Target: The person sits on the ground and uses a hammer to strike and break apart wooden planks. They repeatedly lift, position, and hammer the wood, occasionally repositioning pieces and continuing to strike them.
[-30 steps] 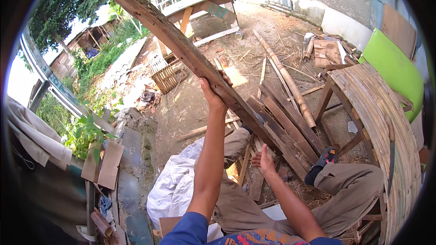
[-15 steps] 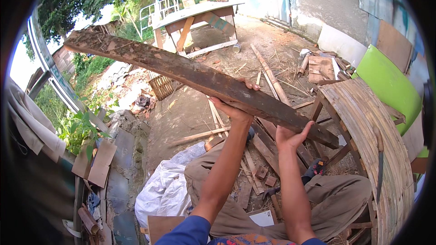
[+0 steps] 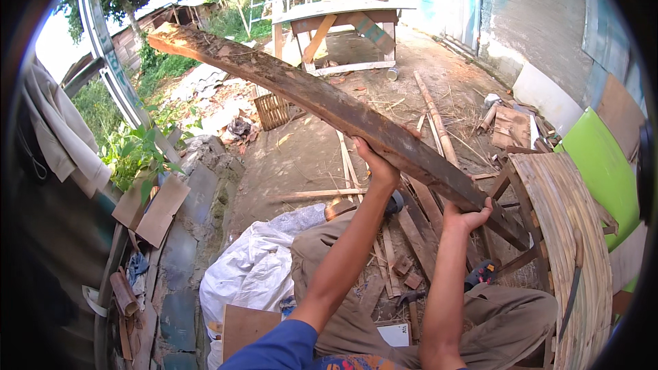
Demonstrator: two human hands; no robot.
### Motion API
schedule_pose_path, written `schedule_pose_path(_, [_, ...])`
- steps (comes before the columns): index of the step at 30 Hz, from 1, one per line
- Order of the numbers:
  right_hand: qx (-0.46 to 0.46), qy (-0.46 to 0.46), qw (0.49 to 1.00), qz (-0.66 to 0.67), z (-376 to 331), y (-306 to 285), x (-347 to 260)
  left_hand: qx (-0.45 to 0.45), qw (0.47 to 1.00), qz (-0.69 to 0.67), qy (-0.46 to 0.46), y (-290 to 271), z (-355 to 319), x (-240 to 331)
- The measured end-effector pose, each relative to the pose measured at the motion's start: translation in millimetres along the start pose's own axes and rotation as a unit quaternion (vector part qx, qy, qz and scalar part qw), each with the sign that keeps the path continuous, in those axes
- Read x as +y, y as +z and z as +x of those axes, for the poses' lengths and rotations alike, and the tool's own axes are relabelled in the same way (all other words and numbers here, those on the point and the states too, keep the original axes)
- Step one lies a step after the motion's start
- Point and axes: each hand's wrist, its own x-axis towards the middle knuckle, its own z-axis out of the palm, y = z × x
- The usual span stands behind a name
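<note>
My right grip (image 3: 468,218) cups plank (image 3: 329,106) near its lower end, thumb at edge. My left grip (image 3: 378,164) clasps it farther up, fingers round far side, above loose boards (image 3: 415,226). Plank slants up toward left, raised end unsupported; best to hold wrists firm, grips well spread against tipping. White-topped desk (image 3: 336,7) stands beyond.

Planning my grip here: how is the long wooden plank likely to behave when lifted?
The plank is probably stiff: no sag shows along its length. It may be heavy, being long and thick. Its far end could tip downward, since it reaches well past the left hand.
</note>
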Motion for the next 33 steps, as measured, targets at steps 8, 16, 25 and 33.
schedule_pose_path(8, [-0.036,0.067,0.992,-0.102,-24.8,-17.7,34.1,0.060,0.997,-0.043,0.025,-40.6,11.8,17.0])
schedule_pose_path(16, [-0.112,0.243,0.908,-0.323,-30.1,-101.9,24.1,0.132,0.988,0.076,0.004,-97.7,33.0,44.2])
schedule_pose_path(25, [-0.122,0.312,0.749,-0.571,-35.9,-159.8,7.7,0.140,0.983,0.122,-0.015,-101.6,35.4,34.9])
schedule_pose_path(33, [-0.099,0.058,0.777,-0.619,19.5,-133.4,-75.3,0.072,0.987,0.142,-0.029,-89.3,33.2,64.9])
